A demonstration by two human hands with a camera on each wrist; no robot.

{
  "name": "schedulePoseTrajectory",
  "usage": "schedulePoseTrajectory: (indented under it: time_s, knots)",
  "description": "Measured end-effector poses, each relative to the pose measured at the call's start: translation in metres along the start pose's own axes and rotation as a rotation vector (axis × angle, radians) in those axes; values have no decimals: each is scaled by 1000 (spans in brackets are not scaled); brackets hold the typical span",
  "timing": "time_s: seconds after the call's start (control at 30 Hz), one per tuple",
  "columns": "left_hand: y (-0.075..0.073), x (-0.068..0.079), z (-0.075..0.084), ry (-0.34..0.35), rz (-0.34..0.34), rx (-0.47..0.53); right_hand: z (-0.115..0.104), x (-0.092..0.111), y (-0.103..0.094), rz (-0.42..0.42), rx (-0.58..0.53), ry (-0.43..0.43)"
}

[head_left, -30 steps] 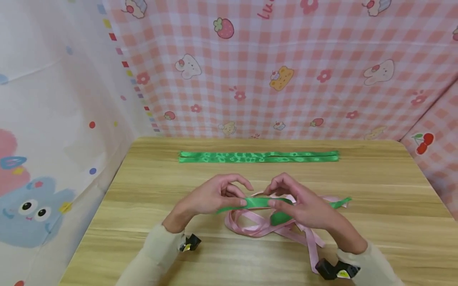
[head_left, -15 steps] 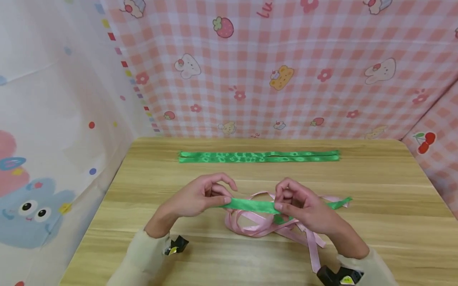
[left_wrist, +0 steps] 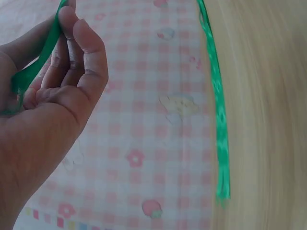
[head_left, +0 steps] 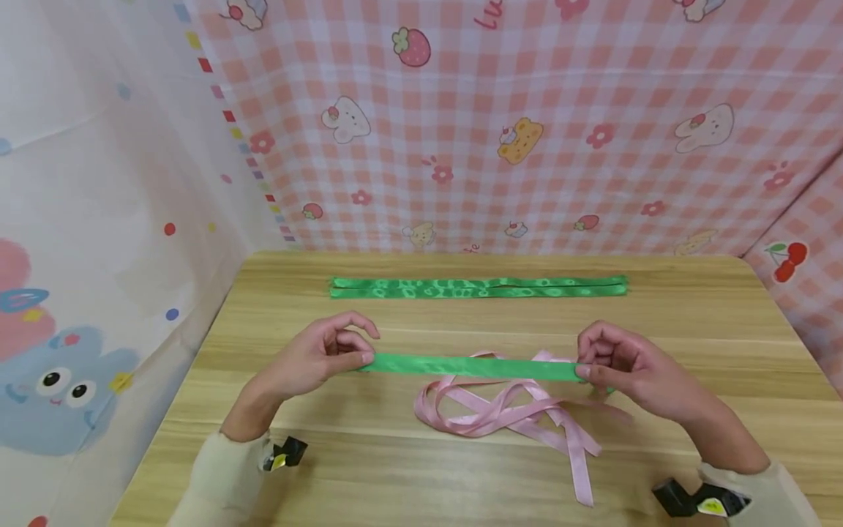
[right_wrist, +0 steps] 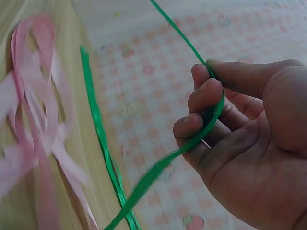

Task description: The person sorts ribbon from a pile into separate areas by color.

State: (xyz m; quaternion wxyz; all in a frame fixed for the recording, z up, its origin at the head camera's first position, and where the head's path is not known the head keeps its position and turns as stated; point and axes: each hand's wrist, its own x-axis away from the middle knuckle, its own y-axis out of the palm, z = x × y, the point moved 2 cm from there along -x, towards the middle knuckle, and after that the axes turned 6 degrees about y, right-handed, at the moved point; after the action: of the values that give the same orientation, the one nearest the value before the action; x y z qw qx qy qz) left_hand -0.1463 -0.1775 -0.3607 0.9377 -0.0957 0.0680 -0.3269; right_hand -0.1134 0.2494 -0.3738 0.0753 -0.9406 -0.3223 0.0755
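A green satin ribbon (head_left: 474,367) is stretched nearly level between both hands, raised above a loose pile of pink ribbon (head_left: 487,417). My left hand (head_left: 319,359) pinches it near its left end between thumb and forefinger; in the left wrist view a short tail of the green ribbon (left_wrist: 29,74) hangs across the palm. On the other side my right hand (head_left: 635,369) pinches it with thumb and fingertips. From there the rest of the green ribbon (right_wrist: 148,177) trails past the curled fingers in the right wrist view, its far end out of frame.
Two green ribbon strips (head_left: 477,288) lie flat, side by side, along the back of the wooden table (head_left: 395,476). A checked pink cloth (head_left: 461,146) hangs behind the table edge, and a white printed cloth (head_left: 118,183) hangs at the left.
Both hands have moved apart, the left one leftward and the right one rightward. The green stretch between them has grown longer and straighter, and the ribbon's right tail has lifted off the pink pile.
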Motion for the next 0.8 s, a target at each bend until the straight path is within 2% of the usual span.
schedulePoseTrajectory:
  time_s: [0.3, 0.6, 0.8]
  knots:
    - [-19, 8, -14, -119, 77, -77, 6, 23, -35, 91, 52, 36]
    - [-34, 17, -29, -131, 132, -110, 16, 49, -64, 143, 69, 72]
    - [-41, 19, -36, -156, 148, -145, 24, 60, -80, 231, 158, 175]
